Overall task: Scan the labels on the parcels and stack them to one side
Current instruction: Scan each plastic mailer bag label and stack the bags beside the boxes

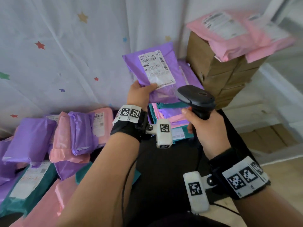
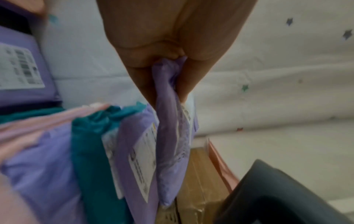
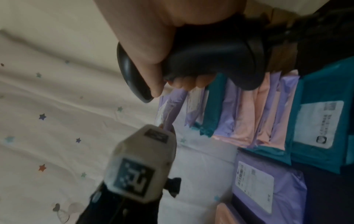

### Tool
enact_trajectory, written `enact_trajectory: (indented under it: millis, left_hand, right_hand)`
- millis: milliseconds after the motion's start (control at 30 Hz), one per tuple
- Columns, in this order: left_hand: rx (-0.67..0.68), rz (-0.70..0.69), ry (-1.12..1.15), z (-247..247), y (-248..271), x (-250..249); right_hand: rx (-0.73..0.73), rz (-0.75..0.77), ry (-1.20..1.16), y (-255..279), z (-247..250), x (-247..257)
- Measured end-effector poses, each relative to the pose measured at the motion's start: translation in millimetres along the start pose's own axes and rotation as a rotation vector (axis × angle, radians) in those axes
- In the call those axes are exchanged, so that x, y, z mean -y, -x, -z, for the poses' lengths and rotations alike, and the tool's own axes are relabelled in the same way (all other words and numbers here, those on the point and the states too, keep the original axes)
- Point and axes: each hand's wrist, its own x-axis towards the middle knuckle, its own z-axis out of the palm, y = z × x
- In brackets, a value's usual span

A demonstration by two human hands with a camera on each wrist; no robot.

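Note:
My left hand (image 1: 142,92) grips a purple parcel (image 1: 146,69) by its lower left corner and holds it up, its white label (image 1: 155,68) facing me. In the left wrist view the same purple parcel (image 2: 172,136) is pinched edge-on between thumb and fingers. My right hand (image 1: 205,128) is wrapped round the handle of a black barcode scanner (image 1: 196,96), whose head sits just below and right of the label. The right wrist view shows the scanner (image 3: 206,60) in my curled fingers. A flat stack of parcels (image 1: 168,115) lies under the held one.
A loose heap of purple, pink and teal parcels (image 1: 49,145) fills the left. Stacked cardboard boxes (image 1: 218,71) stand at the right with pink parcels (image 1: 237,35) on top. A star-printed white cloth (image 1: 57,54) hangs behind. A dark table surface (image 1: 164,177) lies between my arms.

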Motion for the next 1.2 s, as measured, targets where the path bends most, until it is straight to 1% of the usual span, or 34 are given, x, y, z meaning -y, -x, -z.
enact_trajectory:
  millis: [67,167,233,333,400,500,567,600,667,733,767,833,933,1000,1100,1200]
  left_hand:
    - [-0.012,-0.002,-0.082,-25,-14,-1]
    - [-0.053,0.0,-0.316,-57,-34,5]
    - [-0.092,0.008,-0.432,-72,-44,12]
    - [-0.17,-0.01,-0.484,-86,-50,23]
    - [-0.186,-0.04,-0.509,-90,-51,28]
    - [-0.168,-0.081,-0.577,-90,-51,31]
    - [-0.157,-0.114,-0.678,-85,-51,28]
    - [-0.172,-0.137,-0.755,-80,-52,26]
    - [-0.252,-0.196,-0.851,-65,-51,22]
    - [-0.32,-0.237,-0.793,-41,-52,22]
    - [-0.333,-0.227,-0.756,-26,-54,26]
    - [-0.324,-0.136,-0.786,8,-57,40]
    - [-0.259,0.091,-0.945,58,-58,74]
    - [-0.207,0.232,-1.048,81,-54,101]
    - [-0.172,0.394,-1.149,98,-48,135]
    - [-0.183,0.476,-1.146,104,-47,154]
  right_hand:
    - [-0.037,-0.019,-0.001,-8,13,-3]
    - [-0.074,-0.053,0.034,-18,30,-9]
    - [-0.098,-0.074,0.056,-24,41,-12]
    - [-0.121,-0.089,0.075,-30,51,-14]
    - [-0.131,-0.093,0.079,-33,53,-15]
    - [-0.124,-0.106,0.085,-36,51,-16]
    - [-0.104,-0.118,0.092,-37,46,-18]
    - [-0.088,-0.124,0.097,-37,42,-19]
    - [-0.057,-0.141,0.092,-35,34,-22]
    - [-0.02,-0.158,0.075,-33,23,-25]
    - [0.004,-0.162,0.076,-31,18,-28]
    - [0.058,-0.163,0.071,-27,7,-34]
    - [0.151,-0.165,0.098,-18,-8,-47]
    - [0.216,-0.19,0.133,-11,-17,-56]
    - [0.296,-0.248,0.181,-5,-27,-67]
    - [0.33,-0.302,0.219,-5,-31,-73]
